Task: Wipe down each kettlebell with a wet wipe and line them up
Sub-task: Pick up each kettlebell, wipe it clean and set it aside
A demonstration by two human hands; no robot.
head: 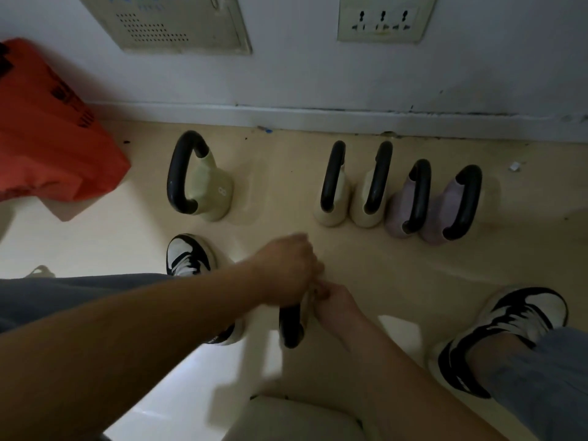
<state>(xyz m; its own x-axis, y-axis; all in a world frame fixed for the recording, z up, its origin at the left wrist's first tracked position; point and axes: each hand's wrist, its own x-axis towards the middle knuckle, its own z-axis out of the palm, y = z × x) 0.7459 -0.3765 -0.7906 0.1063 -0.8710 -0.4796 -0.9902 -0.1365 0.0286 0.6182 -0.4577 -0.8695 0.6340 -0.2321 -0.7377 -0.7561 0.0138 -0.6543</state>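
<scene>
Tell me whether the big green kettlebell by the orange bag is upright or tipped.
Upright. The big green kettlebell rests on its base on the floor, black handle on top.

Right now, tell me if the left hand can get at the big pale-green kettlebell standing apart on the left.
Probably yes: bare floor lies between the left hand and the big pale-green kettlebell, but that hand is busy on a black handle.

We see only a black handle (290,326) under the blurred hands; its kettlebell body stays hidden. Left of it, the orange bag (47,128) is cropped.
</scene>
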